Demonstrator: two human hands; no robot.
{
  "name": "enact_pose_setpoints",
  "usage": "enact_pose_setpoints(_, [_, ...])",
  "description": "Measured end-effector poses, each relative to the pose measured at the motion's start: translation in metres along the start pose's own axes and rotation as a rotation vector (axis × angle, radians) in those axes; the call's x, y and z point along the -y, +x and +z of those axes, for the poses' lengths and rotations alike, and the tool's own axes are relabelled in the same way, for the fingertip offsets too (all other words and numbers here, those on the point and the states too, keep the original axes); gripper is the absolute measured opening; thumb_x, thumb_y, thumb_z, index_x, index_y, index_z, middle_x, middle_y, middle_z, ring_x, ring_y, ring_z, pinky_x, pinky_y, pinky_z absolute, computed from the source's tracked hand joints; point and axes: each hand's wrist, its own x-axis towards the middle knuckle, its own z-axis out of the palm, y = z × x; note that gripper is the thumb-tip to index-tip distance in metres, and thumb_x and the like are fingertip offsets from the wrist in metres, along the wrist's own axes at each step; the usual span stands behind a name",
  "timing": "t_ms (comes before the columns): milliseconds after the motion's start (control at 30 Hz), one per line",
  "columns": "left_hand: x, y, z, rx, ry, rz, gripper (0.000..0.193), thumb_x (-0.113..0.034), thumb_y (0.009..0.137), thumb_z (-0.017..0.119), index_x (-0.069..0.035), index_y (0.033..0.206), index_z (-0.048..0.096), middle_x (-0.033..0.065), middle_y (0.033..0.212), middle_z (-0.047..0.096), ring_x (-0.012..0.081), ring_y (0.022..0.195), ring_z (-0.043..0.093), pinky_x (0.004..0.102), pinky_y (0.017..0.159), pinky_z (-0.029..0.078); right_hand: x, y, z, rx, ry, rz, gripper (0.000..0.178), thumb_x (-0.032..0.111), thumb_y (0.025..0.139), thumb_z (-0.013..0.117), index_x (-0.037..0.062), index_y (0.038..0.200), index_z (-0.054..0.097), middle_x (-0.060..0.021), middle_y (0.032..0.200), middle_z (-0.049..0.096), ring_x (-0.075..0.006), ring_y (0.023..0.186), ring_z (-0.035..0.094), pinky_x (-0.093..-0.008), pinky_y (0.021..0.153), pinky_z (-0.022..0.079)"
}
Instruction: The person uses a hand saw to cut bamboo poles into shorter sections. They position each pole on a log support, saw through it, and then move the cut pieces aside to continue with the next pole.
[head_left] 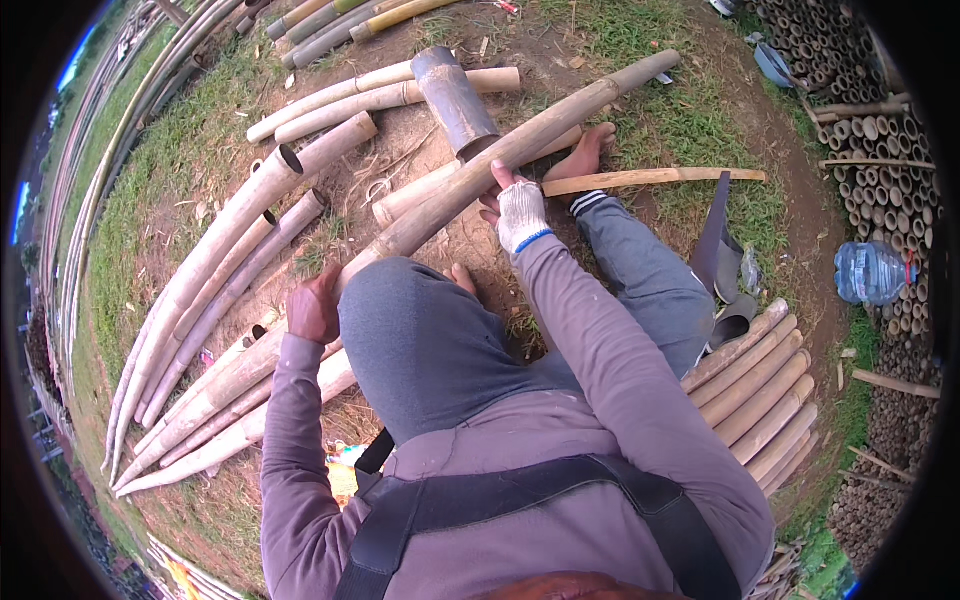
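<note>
A long bamboo pole [575,112] runs slantwise from the upper right, past my raised knee, to the lower left. My left hand [315,305] is wrapped round it beside that knee. Farther up the pole, my right hand [518,208], in a white knitted glove with bare fingertips, holds it with the thumb on top; its other fingers are partly hidden. Beneath the pole lie a thick grey bamboo section [455,98] and a shorter pale bamboo piece [415,200]. Right of my gloved hand lies a flat bamboo strip [660,178], near a dark blade-like piece [711,235].
Several bamboo poles [215,255] lie on the left. Cut lengths [765,385] are lined up at the lower right. Stacked bamboo [885,180] and a clear blue plastic jug [872,273] stand at the far right. My bare foot [585,152] is beside the pole.
</note>
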Motion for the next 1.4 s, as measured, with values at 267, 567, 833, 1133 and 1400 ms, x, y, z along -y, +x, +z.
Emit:
enact_pose_setpoints(267, [-0.027,-0.019,0.084,-0.121,0.037,-0.076,0.058,-0.032,0.092,0.075,-0.012,0.145,0.061,0.0190,0.131,0.071,0.0376,0.116,0.070,0.0498,0.099,0.054,0.068,-0.030,0.064,-0.054,0.101,-0.252,0.082,0.048,0.083,0.092,-0.0013,0.139,0.060,-0.0148,0.126,0.065,-0.0296,0.105,0.067,-0.0485,0.090,0.054])
enact_pose_setpoints(567, [-0.100,0.109,-0.045,-0.705,0.048,0.424,0.081,-0.020,0.089,0.086,0.000,0.155,0.044,0.0225,0.152,0.054,0.0423,0.143,0.051,0.0522,0.122,0.040,0.332,-0.151,0.104,-0.137,-0.977,-1.247,0.050,0.028,0.080,0.091,-0.0067,0.110,0.072,-0.0282,0.095,0.076,-0.0421,0.095,0.077,-0.0473,0.081,0.060])
enact_pose_setpoints(833, [-0.155,0.029,-0.282,-1.337,1.076,0.473,0.111,-0.077,0.072,0.087,-0.017,0.157,0.048,0.0207,0.166,0.040,0.0396,0.158,0.031,0.0630,0.131,0.012,0.278,-0.074,0.007,-0.398,-1.615,-1.573,0.068,0.026,0.073,0.091,0.0152,0.134,0.061,-0.0114,0.118,0.072,-0.0349,0.110,0.070,-0.0484,0.102,0.053])
enact_pose_setpoints(1133, [0.037,-0.003,-0.031,0.081,0.034,-0.040,0.118,-0.054,0.070,0.095,-0.013,0.164,0.037,0.0218,0.157,0.055,0.0446,0.149,0.048,0.0578,0.123,0.035,0.221,-0.009,-0.072,-0.263,-2.024,-1.619,0.034,0.022,0.094,0.066,0.0193,0.128,0.068,-0.0062,0.131,0.069,-0.0293,0.130,0.061,-0.0550,0.121,0.037])
enact_pose_setpoints(1400, [0.021,0.065,0.039,-0.077,0.127,0.142,0.095,-0.056,0.073,0.095,-0.010,0.147,0.057,0.0191,0.119,0.075,0.0398,0.104,0.076,0.0481,0.083,0.062,0.202,0.019,-0.123,-0.881,-1.532,-1.012,0.086,0.032,0.086,0.084,0.0228,0.161,0.041,-0.0133,0.160,0.043,-0.0353,0.154,0.035,-0.0723,0.124,0.021])
